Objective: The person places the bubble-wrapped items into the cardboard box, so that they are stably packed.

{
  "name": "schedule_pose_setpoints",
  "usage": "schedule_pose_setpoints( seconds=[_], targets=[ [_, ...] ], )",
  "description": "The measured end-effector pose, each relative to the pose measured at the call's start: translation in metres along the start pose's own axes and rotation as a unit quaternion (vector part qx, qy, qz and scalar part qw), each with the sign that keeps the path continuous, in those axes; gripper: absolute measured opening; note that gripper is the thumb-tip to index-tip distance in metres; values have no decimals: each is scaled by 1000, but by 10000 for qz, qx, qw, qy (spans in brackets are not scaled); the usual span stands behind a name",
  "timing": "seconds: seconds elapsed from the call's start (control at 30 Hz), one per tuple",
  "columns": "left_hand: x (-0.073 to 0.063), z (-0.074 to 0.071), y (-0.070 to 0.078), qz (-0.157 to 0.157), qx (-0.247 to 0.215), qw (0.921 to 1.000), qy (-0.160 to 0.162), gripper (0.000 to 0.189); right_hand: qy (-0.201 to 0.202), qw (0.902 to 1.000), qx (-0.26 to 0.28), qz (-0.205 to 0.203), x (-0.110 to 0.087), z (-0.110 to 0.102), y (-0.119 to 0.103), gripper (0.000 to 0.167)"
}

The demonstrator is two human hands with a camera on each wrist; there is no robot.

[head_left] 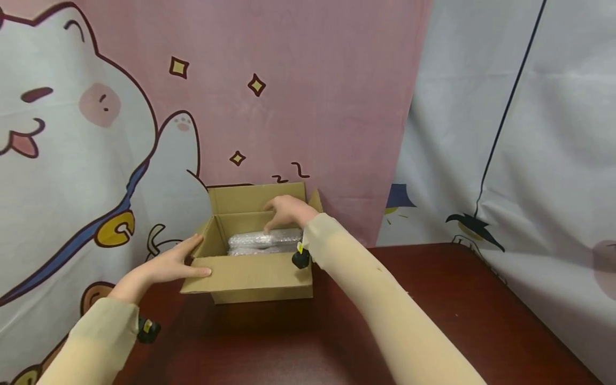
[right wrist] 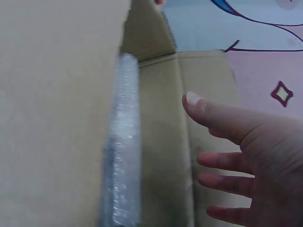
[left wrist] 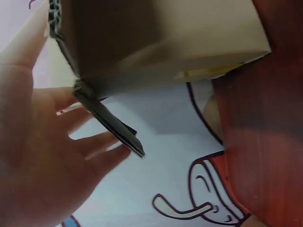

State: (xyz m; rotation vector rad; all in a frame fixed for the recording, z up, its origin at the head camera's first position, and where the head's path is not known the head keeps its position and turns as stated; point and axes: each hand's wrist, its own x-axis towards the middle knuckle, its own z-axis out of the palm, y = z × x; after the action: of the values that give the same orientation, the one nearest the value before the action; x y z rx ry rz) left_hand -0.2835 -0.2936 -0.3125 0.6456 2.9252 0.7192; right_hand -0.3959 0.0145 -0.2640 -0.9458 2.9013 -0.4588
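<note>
An open cardboard box (head_left: 262, 278) stands on the table, and bubble-wrapped packs (head_left: 264, 239) lie inside it. My left hand (head_left: 168, 264) rests at the box's near left corner, its thumb on the front flap (head_left: 255, 271). In the left wrist view, the fingers (left wrist: 102, 144) of that hand spread, nearly straight, against a flap (left wrist: 111, 124). Over the box's right part hangs my right hand (head_left: 287, 209), empty, with fingers loosely bent. The right wrist view has its thumb and fingers apart, beside the bubble-wrapped pack (right wrist: 127, 142).
The dark red table (head_left: 423, 299) reaches out to the right of the box and toward me. Close behind the box hangs a pink and white printed cloth (head_left: 337, 107). The back flap (head_left: 240, 198) stands up against it.
</note>
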Motion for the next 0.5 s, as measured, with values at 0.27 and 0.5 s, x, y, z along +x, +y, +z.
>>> schedule_pose_setpoints(
  seconds=[0.27,0.5],
  targets=[
    [6,-18,12,108,126,9992,-350,101,37,9992,354,-206,-14,-31,8,56],
    [8,-28,18,-33,257,9995,-160,96,592,9955,629,-395,-33,-60,29,48]
  ],
)
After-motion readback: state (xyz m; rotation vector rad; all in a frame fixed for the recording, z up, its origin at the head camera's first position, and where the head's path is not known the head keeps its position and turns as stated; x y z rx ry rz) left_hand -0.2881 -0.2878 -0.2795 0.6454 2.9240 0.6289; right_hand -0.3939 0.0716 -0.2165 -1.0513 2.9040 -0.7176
